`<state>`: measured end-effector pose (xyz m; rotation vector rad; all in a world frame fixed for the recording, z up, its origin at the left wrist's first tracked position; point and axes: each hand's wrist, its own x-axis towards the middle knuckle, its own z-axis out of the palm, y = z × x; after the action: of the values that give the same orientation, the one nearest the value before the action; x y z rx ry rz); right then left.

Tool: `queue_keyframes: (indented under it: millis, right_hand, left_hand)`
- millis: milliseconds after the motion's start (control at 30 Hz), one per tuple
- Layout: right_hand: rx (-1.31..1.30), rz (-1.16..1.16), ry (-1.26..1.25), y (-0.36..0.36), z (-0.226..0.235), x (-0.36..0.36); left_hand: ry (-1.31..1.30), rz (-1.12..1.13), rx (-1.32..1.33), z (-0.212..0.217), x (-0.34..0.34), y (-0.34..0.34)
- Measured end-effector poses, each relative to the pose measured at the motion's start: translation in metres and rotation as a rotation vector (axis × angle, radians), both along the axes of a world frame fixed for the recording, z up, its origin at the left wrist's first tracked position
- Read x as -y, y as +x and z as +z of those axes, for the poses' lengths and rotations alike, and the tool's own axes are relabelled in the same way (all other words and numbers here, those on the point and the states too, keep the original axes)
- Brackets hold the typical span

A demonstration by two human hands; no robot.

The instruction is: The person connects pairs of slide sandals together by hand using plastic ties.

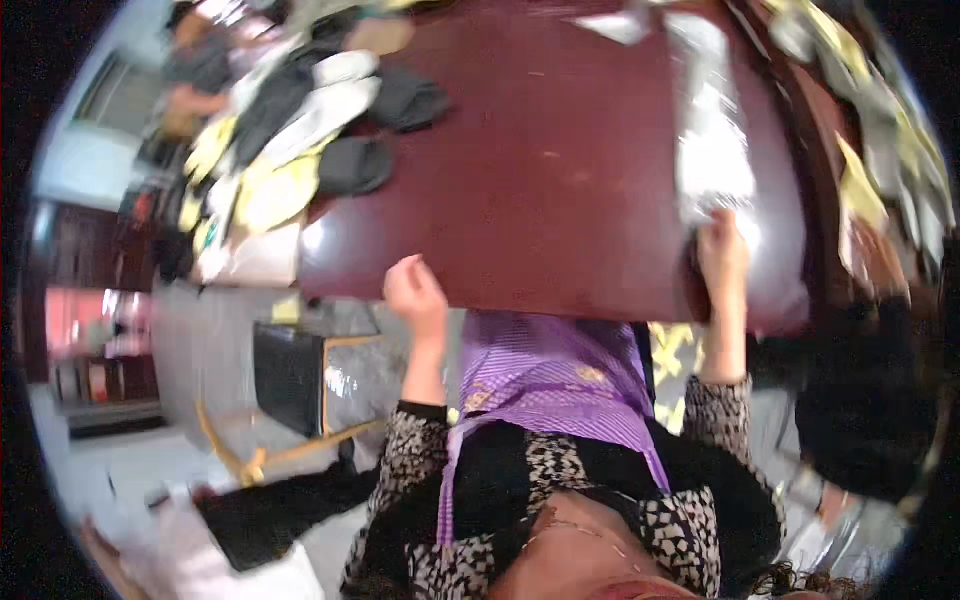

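Tabletop read as a clock face, 12 at the far edge; view blurred in part. A long clear plastic wrapper [712,125] is laid flat along the right side of the dark red table [540,200], running from about 1 to 4 o'clock, with bright glare on its surface. Its near end is pinched by the right hand [724,245] at 4 o'clock. The left hand [415,288] is held at the near edge, between 7 and 8 o'clock, well apart from the wrapper; its fingers are curled in narrowly, and whether anything is held inside cannot be told. A heap of black, white and yellow pieces [300,150] is noted at 9 to 10 o'clock, overlapped; their kind is not resolved. A white slip [612,27] is seen just past 12. A purple apron [550,365] is worn at 6 o'clock. Beyond 8 o'clock, a black seat [288,375] is recorded.
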<state>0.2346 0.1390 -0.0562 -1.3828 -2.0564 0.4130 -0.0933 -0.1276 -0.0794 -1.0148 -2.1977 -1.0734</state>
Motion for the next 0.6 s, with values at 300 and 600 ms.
queue_keyframes:
  millis: [300, 600]
  right_hand:
    - [0.053, 0.028, 0.029, 0.012, 0.012, 0.008]
    - [-0.318, 0.266, -0.333, 0.027, 0.04, 0.076]
  left_hand:
    - [0.065, -0.017, 0.143, 0.022, -0.011, 0.031]
    - [0.094, -0.722, 0.229, 0.059, -0.074, 0.118]
